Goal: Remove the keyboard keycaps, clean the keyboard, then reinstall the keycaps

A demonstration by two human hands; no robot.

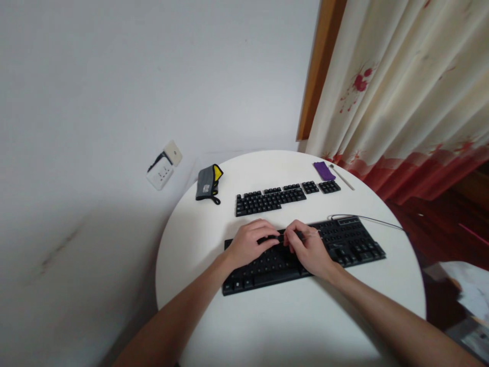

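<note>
A black wired keyboard [344, 244] lies across the middle of the round white table [290, 316]. My left hand [250, 242] rests on the keyboard's upper left rows, its fingers stretched out over the keys and holding nothing. Beside it, almost touching, my right hand [309, 247] has its fingertips bunched together in a pinch on the keys near the keyboard's middle. What they pinch is too small to make out. Behind the keyboard, a set of loose black keycaps [269, 199] is laid out in keyboard order in separate blocks.
A grey and yellow pouch [208, 182] lies at the table's back left. A purple cloth [324, 171] and a thin white stick [342, 177] lie at the back right. A wall socket with a plug [164, 165] is on the white wall, and a floral curtain [401, 92] hangs at right.
</note>
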